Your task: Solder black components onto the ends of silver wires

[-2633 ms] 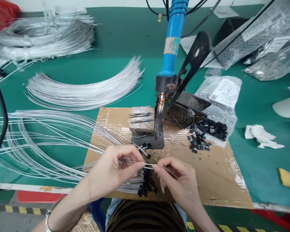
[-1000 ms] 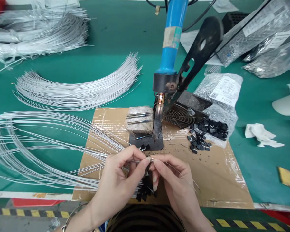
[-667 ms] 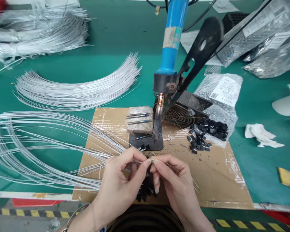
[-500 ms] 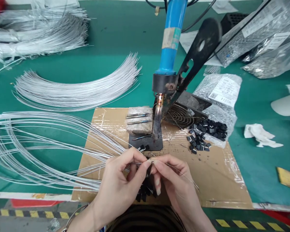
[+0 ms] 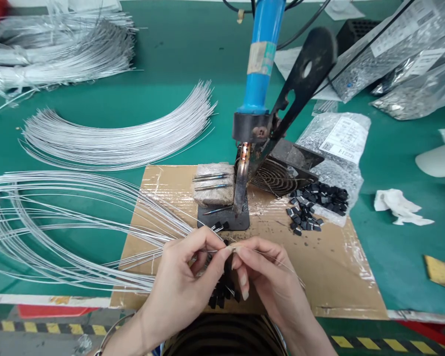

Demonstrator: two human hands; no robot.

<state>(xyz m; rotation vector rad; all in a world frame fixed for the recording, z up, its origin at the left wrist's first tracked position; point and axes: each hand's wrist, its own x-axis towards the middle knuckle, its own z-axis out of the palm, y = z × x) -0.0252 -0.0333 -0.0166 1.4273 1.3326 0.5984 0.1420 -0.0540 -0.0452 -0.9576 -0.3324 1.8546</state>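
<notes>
My left hand (image 5: pixel 192 272) pinches a thin wire between thumb and forefinger, just in front of the soldering iron. Against its fingertips, my right hand (image 5: pixel 270 277) closes thumb and forefinger on the same thin wire, whose loose strands trail over the back of that hand. Between and beneath both hands lie small black connectors (image 5: pixel 218 300), partly covered by the fingers. White wires (image 5: pixel 144 232) run from the left toward these connectors. The blue soldering iron (image 5: pixel 257 74) hangs tip-down in a black stand beyond my hands. What exactly sits between the fingertips is too small to make out.
Cardboard (image 5: pixel 326 277) covers the work area. A pile of black connectors (image 5: pixel 305 212) lies beside a plastic bag (image 5: pixel 341 143) at the right. Iron tips rest on a grey block (image 5: pixel 213 198). Behind are a fan (image 5: pixel 276 175), a curved wire bundle (image 5: pixel 118 136) and crumpled tissue (image 5: pixel 400 207).
Both hands stay almost in place with fingertips together. The right hand has shifted very slightly, and the wire ends over it now lie closer to the hand.
</notes>
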